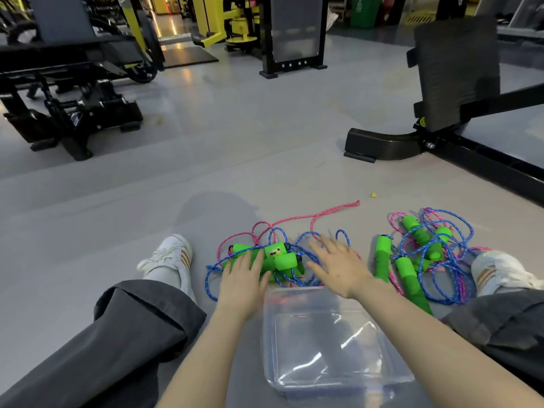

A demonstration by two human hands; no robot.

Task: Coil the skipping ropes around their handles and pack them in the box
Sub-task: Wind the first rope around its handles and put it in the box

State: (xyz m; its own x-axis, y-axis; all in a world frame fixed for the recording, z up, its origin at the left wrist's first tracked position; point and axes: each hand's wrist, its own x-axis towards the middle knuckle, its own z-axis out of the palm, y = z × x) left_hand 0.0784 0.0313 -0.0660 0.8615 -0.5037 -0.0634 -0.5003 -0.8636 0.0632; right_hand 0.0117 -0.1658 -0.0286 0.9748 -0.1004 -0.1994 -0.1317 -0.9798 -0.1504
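A tangle of blue and pink skipping ropes with green foam handles (279, 259) lies on the grey floor between my legs. My left hand (244, 278) lies flat on that pile, fingers spread, touching the green handles. Over the same pile's right side my right hand (338, 266) hovers open, palm down. A second tangle of ropes with several green handles (424, 254) lies further right, by my right shoe. A clear plastic box (321, 343) sits on the floor just in front of me, below my right forearm, with nothing visible inside.
My legs in dark trousers and white shoes (170, 257) flank the work area. Black and yellow gym machines (73, 92) stand at the back left, and a black machine base (382, 145) at the right. Grey floor stretches ahead.
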